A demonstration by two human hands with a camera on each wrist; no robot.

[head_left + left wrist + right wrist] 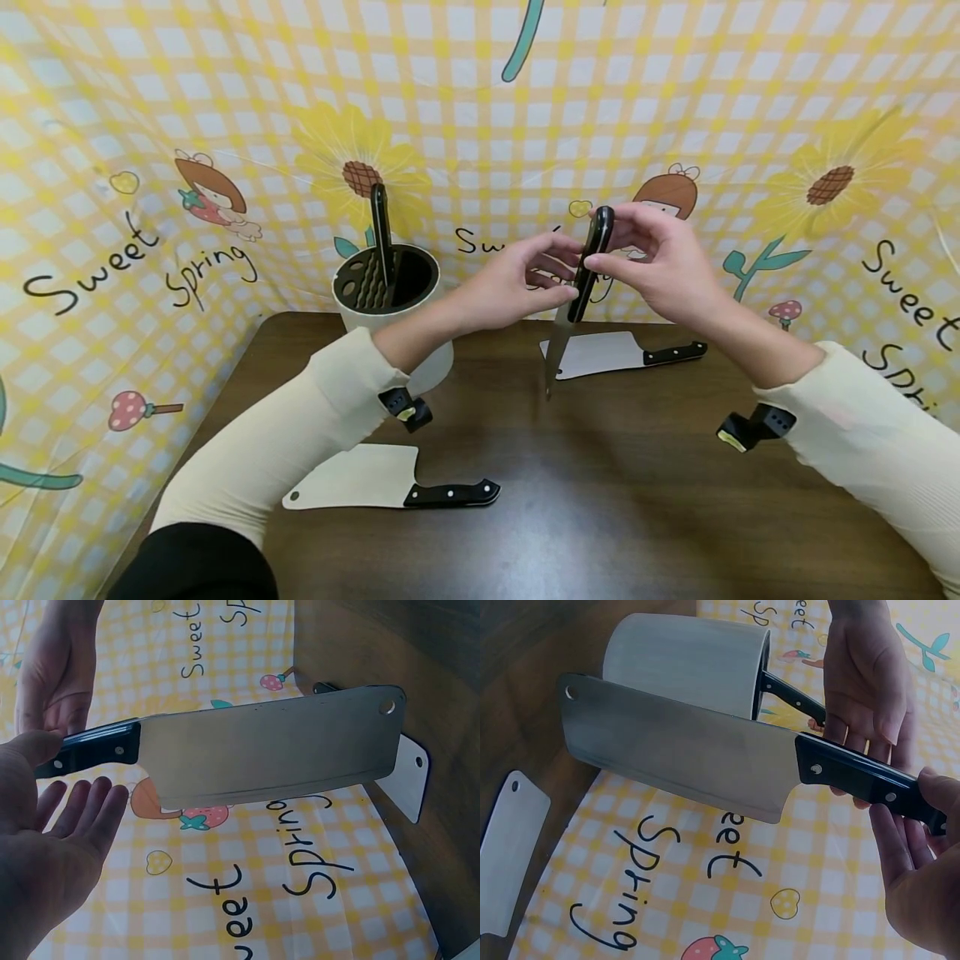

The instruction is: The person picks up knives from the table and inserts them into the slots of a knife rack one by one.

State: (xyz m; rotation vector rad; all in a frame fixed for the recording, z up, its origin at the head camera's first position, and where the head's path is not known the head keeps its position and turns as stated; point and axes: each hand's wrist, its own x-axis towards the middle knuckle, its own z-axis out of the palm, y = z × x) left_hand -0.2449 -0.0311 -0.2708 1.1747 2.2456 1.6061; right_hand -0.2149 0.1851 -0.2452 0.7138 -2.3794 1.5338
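Note:
A cleaver [274, 750] with a black riveted handle hangs blade down above the table in the head view. My right hand [663, 267] pinches the upper part of its handle [592, 254] between thumb and fingers. From the other side, my left hand [510, 279] comes up to the handle, its fingers loosely spread and its thumb by the lower part. Whether the left thumb presses on the handle is hard to tell. Both wrist views show the broad blade side-on, with a hole near its far corner.
A white knife holder [393, 287] with a black slotted insert stands at the back left, another black handle [382, 233] upright in it. One cleaver [367, 477] lies at the front left of the brown table [600, 517], another [603, 354] near the back cloth.

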